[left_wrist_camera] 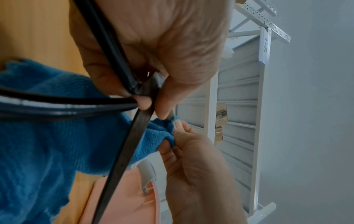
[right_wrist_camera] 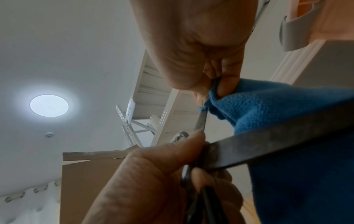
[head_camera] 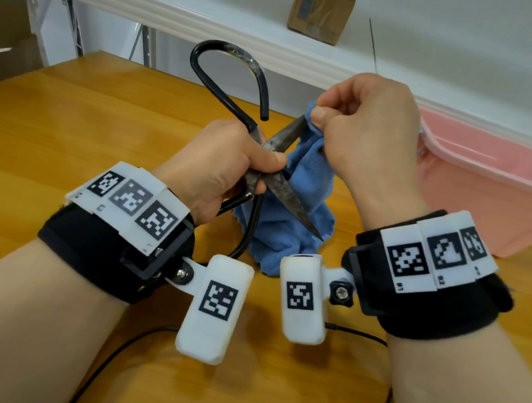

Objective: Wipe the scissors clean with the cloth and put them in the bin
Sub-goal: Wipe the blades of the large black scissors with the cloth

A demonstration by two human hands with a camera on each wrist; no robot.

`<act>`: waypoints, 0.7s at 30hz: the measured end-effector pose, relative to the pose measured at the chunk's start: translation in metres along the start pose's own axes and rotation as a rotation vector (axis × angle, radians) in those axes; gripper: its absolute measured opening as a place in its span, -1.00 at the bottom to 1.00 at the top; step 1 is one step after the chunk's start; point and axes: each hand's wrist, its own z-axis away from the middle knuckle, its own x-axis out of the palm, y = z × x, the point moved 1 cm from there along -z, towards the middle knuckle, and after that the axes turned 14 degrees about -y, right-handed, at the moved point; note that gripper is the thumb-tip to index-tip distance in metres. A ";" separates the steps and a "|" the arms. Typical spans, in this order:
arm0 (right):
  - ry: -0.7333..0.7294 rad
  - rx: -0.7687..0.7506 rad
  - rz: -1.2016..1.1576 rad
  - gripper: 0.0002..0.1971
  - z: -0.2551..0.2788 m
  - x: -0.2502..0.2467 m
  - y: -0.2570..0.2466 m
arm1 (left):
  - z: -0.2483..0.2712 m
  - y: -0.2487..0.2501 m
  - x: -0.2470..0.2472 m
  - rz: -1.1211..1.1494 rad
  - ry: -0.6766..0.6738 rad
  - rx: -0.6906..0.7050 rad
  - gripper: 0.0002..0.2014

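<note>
Left hand (head_camera: 225,161): fingers wrapped round the scissors (head_camera: 274,171) at the pivot, blades spread.
Right hand (head_camera: 365,130): fingers pinching the cloth (head_camera: 310,173) onto the upper blade.

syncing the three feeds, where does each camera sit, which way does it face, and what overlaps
Head: worn on the head, looking forward and down at the wooden table; both forearms, left hand gripping the open scissors, right hand pinching the blue cloth on a blade.
Left wrist: along the left palm toward the white shelving and pink bin.
Right wrist: from below, up past the right palm at the ceiling light.
Shared: all three show both hands, scissors, cloth, bin.
</note>
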 end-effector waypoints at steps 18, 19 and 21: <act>-0.098 0.097 -0.552 -0.79 -0.004 -0.008 0.013 | -0.005 -0.001 -0.009 0.140 -0.020 0.028 -0.83; -0.100 0.093 -0.567 -0.78 -0.005 -0.010 0.013 | -0.006 0.000 -0.009 0.149 -0.022 0.029 -0.83; -0.109 0.076 -0.580 -0.77 -0.006 -0.013 0.013 | -0.009 0.003 -0.011 0.160 -0.023 0.030 -0.83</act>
